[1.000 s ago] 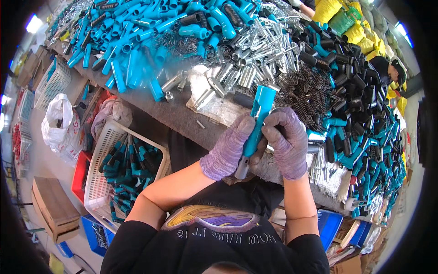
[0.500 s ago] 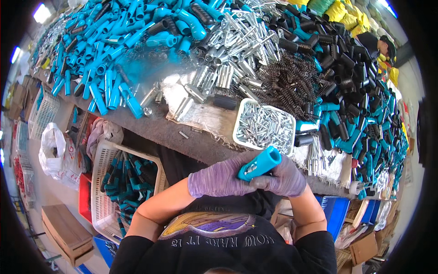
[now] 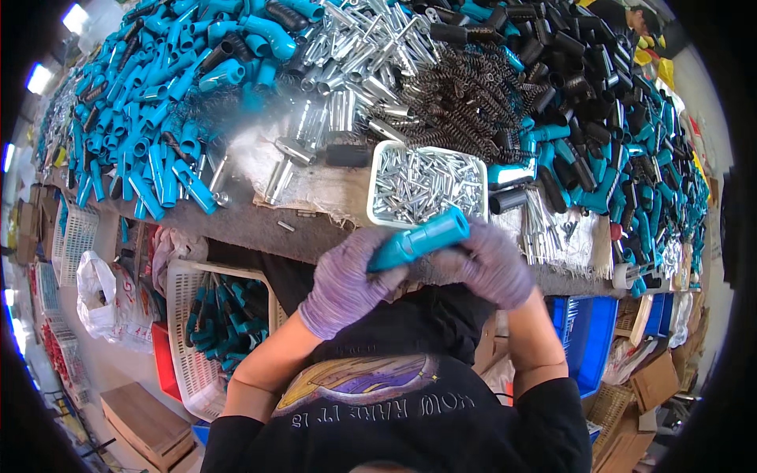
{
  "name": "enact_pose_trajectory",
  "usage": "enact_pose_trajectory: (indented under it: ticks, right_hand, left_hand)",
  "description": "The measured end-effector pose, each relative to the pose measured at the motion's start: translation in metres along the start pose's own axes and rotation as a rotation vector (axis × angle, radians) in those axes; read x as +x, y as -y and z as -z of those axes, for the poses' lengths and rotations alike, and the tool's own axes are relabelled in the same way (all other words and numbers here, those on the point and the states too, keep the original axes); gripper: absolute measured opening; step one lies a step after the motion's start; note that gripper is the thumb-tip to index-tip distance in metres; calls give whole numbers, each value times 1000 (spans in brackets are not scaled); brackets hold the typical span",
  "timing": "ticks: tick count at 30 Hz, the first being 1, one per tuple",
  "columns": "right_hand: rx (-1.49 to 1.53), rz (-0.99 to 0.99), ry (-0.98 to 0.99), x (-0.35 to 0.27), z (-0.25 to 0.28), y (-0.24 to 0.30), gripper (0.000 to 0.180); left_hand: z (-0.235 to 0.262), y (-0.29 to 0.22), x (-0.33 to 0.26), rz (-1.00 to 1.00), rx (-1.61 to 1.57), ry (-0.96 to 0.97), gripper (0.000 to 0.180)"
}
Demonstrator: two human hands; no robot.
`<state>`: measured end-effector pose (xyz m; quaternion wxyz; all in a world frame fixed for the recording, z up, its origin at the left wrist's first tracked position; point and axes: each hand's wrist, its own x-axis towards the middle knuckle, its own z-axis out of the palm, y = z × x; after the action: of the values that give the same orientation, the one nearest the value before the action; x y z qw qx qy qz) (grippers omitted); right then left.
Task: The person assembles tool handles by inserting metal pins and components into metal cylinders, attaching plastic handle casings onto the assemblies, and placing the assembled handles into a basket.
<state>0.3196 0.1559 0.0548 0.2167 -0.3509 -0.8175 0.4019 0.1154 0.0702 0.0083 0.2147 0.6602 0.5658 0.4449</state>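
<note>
A teal plastic tube handle (image 3: 422,240) slants up to the right in front of my body, its round open end toward the right. My left hand (image 3: 343,276), in a striped purple-grey glove, is wrapped round its lower end. My right hand (image 3: 501,268), gloved the same way, is beside the tube's open end with fingers curled inward. Whatever is between those fingers, if anything, is hidden and slightly blurred. Just beyond the tube stands a white tray (image 3: 371,193) of small metal pins (image 3: 430,185).
Teal tube handles (image 3: 146,118) heap at the left of the bench, with metal parts (image 3: 367,47), dark springs (image 3: 461,98) and black sleeves (image 3: 579,71) rightward. Below the bench edge are a white basket (image 3: 185,339) of teal-and-black parts and a blue bin (image 3: 591,347).
The tube has moved left and slightly down, and points more to the right. My right hand has slid off its underside toward the open end. The whole view has shifted a little.
</note>
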Motion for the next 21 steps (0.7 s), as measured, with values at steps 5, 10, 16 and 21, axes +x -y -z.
enact_pose_trajectory:
  ticks: [5,10,16,21]
  right_hand:
    - [-785,-36,-155,14,46,-53,26]
    - [-878,-147,10,24,44,-47,22]
    - [-970,-200,142,38,44,-46,22]
    - [-945,-128,160,37,48,-53,21]
  left_hand:
    - [-3,4,-4,38,86,-60,50]
    - [-8,-1,-5,35,-19,-75,54]
    - [-10,-5,-7,-47,-86,-2,51]
    - [-8,8,-11,-7,-191,19,45]
